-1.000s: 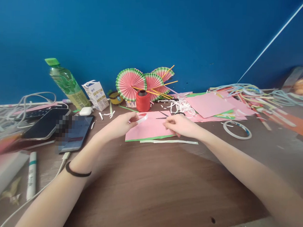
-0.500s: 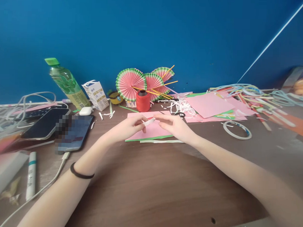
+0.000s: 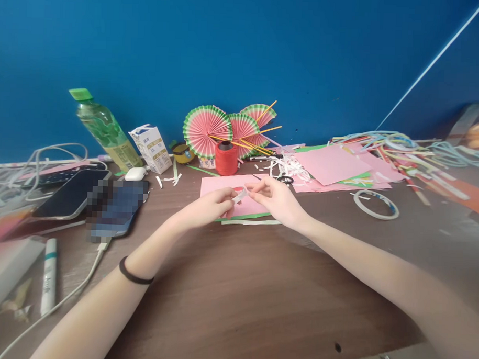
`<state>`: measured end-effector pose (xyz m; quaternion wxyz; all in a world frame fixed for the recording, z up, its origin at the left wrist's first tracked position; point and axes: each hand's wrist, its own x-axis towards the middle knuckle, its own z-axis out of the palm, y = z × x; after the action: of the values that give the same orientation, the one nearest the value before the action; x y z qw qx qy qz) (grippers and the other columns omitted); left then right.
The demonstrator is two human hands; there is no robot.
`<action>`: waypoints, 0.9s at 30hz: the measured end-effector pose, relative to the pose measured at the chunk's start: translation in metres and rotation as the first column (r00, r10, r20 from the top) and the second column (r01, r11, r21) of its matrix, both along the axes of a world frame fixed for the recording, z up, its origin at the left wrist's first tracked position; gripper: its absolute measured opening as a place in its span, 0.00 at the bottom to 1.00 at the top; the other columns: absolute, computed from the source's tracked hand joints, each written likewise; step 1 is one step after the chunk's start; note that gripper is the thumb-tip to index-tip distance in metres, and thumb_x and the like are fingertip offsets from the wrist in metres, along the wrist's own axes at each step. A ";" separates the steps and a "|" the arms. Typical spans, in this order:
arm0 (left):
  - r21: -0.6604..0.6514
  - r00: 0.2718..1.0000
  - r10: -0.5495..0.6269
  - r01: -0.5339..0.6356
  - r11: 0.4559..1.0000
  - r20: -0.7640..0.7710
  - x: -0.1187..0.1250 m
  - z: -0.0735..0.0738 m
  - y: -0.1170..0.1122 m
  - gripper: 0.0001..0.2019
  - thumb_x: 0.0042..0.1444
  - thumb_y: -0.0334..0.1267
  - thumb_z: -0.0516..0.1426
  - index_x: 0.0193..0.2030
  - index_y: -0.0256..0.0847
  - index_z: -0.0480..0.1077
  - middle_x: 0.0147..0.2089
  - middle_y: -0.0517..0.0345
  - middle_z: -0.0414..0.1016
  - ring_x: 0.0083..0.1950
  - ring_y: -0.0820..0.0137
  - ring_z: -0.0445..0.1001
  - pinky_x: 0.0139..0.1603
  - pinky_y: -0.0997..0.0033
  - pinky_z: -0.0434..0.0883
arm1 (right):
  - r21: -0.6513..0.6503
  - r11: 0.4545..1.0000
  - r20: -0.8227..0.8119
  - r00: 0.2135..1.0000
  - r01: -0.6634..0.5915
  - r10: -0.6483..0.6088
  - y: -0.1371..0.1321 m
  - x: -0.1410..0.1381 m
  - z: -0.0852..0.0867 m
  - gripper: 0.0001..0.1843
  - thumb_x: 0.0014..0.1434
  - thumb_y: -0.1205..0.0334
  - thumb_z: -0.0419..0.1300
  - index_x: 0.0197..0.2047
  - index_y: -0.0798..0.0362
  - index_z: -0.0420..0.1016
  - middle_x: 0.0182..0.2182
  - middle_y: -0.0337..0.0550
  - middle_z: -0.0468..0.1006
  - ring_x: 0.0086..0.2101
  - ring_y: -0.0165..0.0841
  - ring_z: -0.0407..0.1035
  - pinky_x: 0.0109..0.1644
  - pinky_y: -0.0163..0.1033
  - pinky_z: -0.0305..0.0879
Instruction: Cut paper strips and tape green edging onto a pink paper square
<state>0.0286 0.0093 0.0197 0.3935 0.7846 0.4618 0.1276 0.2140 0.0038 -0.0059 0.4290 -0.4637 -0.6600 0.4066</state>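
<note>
My left hand (image 3: pixel 211 205) and my right hand (image 3: pixel 273 197) meet over a pink sheet with a green edge (image 3: pixel 219 186) on the brown table (image 3: pixel 239 294). Both pinch a small white paper strip (image 3: pixel 240 196) between their fingertips, with a bit of red showing behind it. A long white strip (image 3: pixel 251 222) lies along the sheet's near edge. A black band sits on my left wrist.
Behind stand a red thread spool (image 3: pixel 226 158), watermelon paper fans (image 3: pixel 208 127), a green bottle (image 3: pixel 103 130), a small carton (image 3: pixel 152 147) and scissors (image 3: pixel 281 178). Two phones (image 3: pixel 72 194) and cables lie left, a marker (image 3: pixel 49 275) near left. A tape ring (image 3: pixel 376 204) and paper scraps (image 3: pixel 381 158) lie right.
My right hand left the sheet and came to the left hand. Both now pinch the small white strip, closer together and lower over the pink sheet.
</note>
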 end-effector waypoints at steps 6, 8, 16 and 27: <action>-0.017 0.998 -0.036 0.037 0.999 0.051 0.000 -0.003 0.000 0.16 0.57 0.49 0.44 0.33 0.39 0.64 0.27 0.60 0.70 0.29 0.72 0.66 0.32 0.72 0.63 | 0.029 0.999 0.029 0.999 -0.025 0.024 -0.003 -0.002 0.000 0.04 0.53 0.65 0.57 0.29 0.54 0.65 0.42 0.49 0.77 0.46 0.34 0.70 0.51 0.45 0.64; -0.039 0.995 -0.044 0.048 0.998 0.087 0.001 -0.005 0.000 0.14 0.56 0.47 0.44 0.38 0.40 0.64 0.32 0.58 0.72 0.30 0.72 0.67 0.32 0.72 0.64 | 0.028 0.999 0.014 0.999 -0.046 0.046 -0.004 -0.003 0.000 0.04 0.53 0.65 0.57 0.29 0.54 0.65 0.42 0.48 0.77 0.48 0.35 0.69 0.51 0.44 0.64; 0.089 0.995 0.081 -0.086 0.992 0.056 0.006 -0.009 -0.004 0.09 0.55 0.39 0.44 0.26 0.41 0.58 0.22 0.65 0.58 0.23 0.75 0.56 0.25 0.74 0.56 | 0.053 0.996 0.008 0.997 -0.075 0.075 -0.007 -0.004 -0.005 0.04 0.55 0.67 0.55 0.29 0.53 0.63 0.47 0.49 0.73 0.48 0.34 0.69 0.51 0.42 0.64; 0.033 0.960 0.136 -0.149 0.988 0.247 0.008 -0.009 -0.005 0.07 0.50 0.35 0.46 0.23 0.40 0.54 0.22 0.65 0.55 0.23 0.77 0.53 0.24 0.76 0.54 | 0.159 0.979 0.106 0.988 -0.125 0.109 -0.011 -0.002 -0.007 0.06 0.59 0.64 0.50 0.30 0.51 0.58 0.53 0.51 0.69 0.53 0.36 0.64 0.53 0.45 0.61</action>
<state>0.0368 0.0048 0.0103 0.4167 0.7376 0.4619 0.2628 0.2117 -0.0073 -0.0129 0.4086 -0.4063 -0.7375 0.3521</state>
